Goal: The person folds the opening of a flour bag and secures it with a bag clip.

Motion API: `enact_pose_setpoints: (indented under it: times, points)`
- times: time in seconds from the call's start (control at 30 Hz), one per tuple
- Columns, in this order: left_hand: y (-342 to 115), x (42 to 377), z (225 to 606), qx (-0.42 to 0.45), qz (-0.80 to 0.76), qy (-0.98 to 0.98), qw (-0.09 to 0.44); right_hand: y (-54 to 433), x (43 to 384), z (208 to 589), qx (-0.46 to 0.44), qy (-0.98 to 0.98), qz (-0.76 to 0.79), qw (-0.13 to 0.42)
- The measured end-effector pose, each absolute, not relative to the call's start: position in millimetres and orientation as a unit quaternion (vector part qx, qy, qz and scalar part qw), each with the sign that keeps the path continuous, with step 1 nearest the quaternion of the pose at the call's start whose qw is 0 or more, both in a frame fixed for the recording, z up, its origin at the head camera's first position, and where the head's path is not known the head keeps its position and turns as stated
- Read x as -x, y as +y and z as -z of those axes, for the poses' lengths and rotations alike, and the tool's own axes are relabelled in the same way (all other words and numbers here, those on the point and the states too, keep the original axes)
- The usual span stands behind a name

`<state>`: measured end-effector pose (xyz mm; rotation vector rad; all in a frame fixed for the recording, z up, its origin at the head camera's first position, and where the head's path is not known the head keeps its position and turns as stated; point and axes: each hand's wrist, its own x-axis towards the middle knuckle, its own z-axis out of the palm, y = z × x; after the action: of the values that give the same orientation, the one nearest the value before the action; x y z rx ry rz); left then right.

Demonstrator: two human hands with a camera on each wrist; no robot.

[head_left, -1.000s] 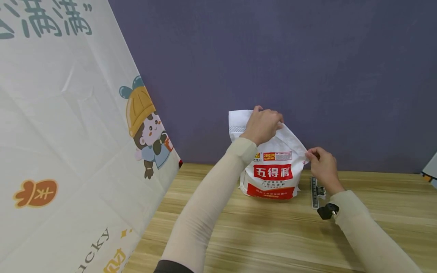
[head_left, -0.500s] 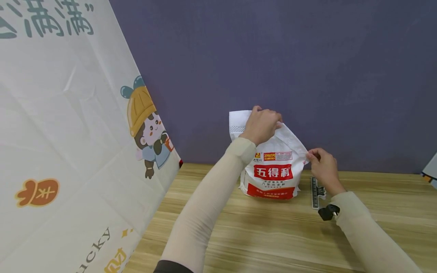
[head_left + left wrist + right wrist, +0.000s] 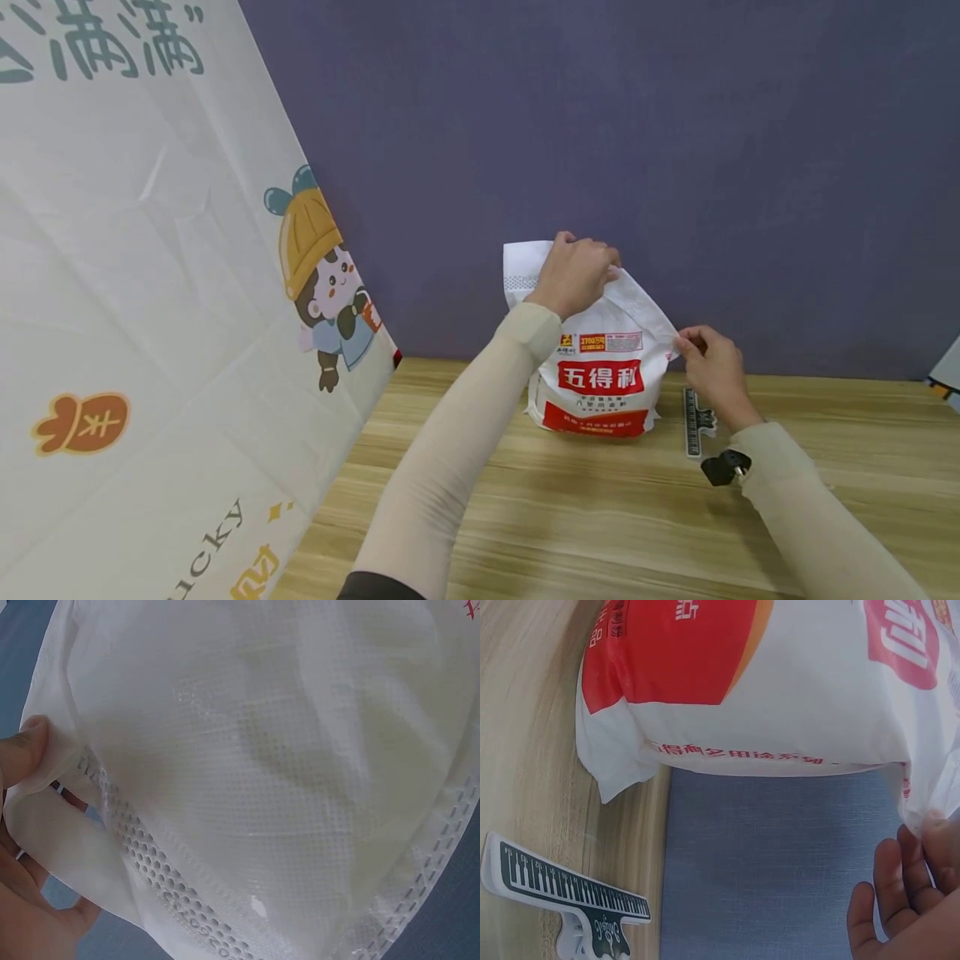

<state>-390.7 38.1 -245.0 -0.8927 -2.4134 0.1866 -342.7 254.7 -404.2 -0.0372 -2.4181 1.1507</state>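
Note:
A white flour bag (image 3: 600,408) with red printed panels stands upright on the wooden table against the dark wall. My left hand (image 3: 576,275) grips its top edge; in the left wrist view the thumb lies on the white cloth beside a slit, fingers behind. At the bag's right upper side, my right hand (image 3: 711,367) pinches a corner between thumb and fingertips. Just below that hand lies a black-and-white clip (image 3: 574,889) with a piano-key pattern, apart from the bag. In the head view the left hand covers part of the bag's top.
The wooden tabletop (image 3: 570,525) stretches in front of the bag. Behind rises the dark blue-grey wall (image 3: 637,125). On the left hangs a white printed sheet (image 3: 187,292) with cartoon figures. A pale object (image 3: 947,371) edges in at the far right.
Hardly anything differs. The right hand and wrist have shifted very slightly right and down; the left hand and the bag stay in place.

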Motion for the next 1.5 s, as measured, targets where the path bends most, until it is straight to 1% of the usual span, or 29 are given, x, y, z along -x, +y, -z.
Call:
enact_pose_setpoints:
  times: [0.2,0.73,1.03,1.23,1.5]
  points:
    - [37.4,392.5,245.5,0.335,-0.068,-0.897,0.28,256.6,342.0,403.9,0.014,-0.878,-0.428,0.215]
    - [39.0,393.0,247.6,0.335,-0.06,-0.899,0.274,261.3,339.2,409.3,0.023,-0.884,-0.419,0.206]
    - [38.7,392.6,246.8,0.336,-0.063,-0.898,0.278,266.7,335.5,414.5,0.012,-0.886,-0.4,0.234]
    - [38.5,391.4,247.1,0.336,-0.067,-0.895,0.285,272.8,331.6,419.0,0.005,-0.889,-0.393,0.237]
    - [38.8,389.9,246.6,0.332,-0.068,-0.897,0.284,282.3,328.7,427.6,-0.008,-0.899,-0.384,0.209]
